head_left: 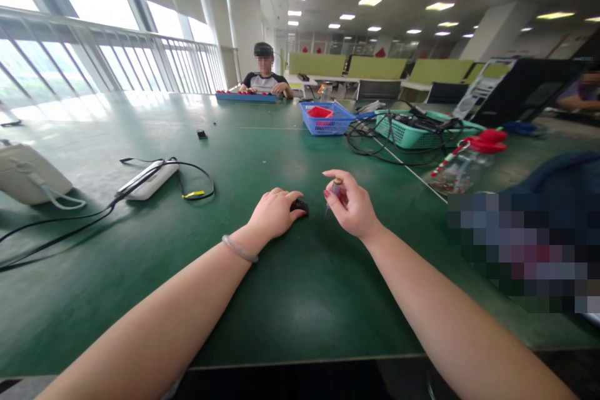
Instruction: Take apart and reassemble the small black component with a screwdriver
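My left hand (pixel 272 214), with a pale bangle (pixel 240 250) at its wrist, rests on the green table. Its fingers and thumb close around a small black object (pixel 300 205) lying on the tabletop; most of that object is hidden, so I cannot make out its kind. Just to the right, my right hand (pixel 355 211) is wrapped round a small screwdriver (pixel 336 186). The screwdriver's round end points up and its thin shaft slants down toward the table, beside the black object but apart from it.
On the left lie a white power strip (pixel 149 180) with black cables and a white box (pixel 32 172). A blue basket (pixel 327 124), a green basket (pixel 405 132) of cables and a red-lidded bottle (pixel 462 165) stand right. Across the table sits a person (pixel 263 80).
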Available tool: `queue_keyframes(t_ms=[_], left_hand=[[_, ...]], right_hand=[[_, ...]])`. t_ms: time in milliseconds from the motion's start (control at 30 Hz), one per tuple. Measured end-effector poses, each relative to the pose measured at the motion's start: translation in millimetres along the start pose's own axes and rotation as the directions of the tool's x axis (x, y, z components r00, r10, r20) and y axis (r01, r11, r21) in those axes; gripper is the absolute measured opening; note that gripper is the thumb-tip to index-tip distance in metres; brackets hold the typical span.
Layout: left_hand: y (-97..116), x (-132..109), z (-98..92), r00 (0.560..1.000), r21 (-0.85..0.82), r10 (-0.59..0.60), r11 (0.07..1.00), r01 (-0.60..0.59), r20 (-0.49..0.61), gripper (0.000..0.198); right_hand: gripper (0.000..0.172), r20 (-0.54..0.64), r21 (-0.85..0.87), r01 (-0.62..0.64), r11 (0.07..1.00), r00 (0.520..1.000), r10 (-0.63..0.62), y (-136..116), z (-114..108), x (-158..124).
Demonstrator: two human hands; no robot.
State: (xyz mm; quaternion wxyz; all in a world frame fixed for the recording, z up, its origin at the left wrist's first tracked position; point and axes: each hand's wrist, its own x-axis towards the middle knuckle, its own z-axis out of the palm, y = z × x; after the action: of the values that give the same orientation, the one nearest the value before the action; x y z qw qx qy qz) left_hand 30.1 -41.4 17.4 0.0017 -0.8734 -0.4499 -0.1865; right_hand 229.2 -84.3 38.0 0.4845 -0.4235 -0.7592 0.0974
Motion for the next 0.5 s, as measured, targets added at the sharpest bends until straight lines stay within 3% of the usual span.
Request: queue_keyframes(t_ms=[100, 200, 500], left_hand=[[-6, -2, 3.9, 1.000, -0.063, -0.024, 0.998, 0.023, -0.013, 0.056], [-12, -4, 6.8, 0.999, -0.135, -0.036, 0.990, 0.035, -0.009, 0.050], [-15, 1, 14.4, 0.999, -0.244, -0.028, 0.970, 0.023, -0.019, 0.036]], right_hand=[[0.028, 0.036, -0.011, -0.016, 1.000, 0.999, 0.017, 0, 1, 1], [0.020, 0.035, 0.004, -0.029, 1.000, 0.999, 0.029, 1, 2, 1], [0.013, -0.153, 0.173, 0.015, 0.985, 0.988, 0.012, -3, 7, -1]])
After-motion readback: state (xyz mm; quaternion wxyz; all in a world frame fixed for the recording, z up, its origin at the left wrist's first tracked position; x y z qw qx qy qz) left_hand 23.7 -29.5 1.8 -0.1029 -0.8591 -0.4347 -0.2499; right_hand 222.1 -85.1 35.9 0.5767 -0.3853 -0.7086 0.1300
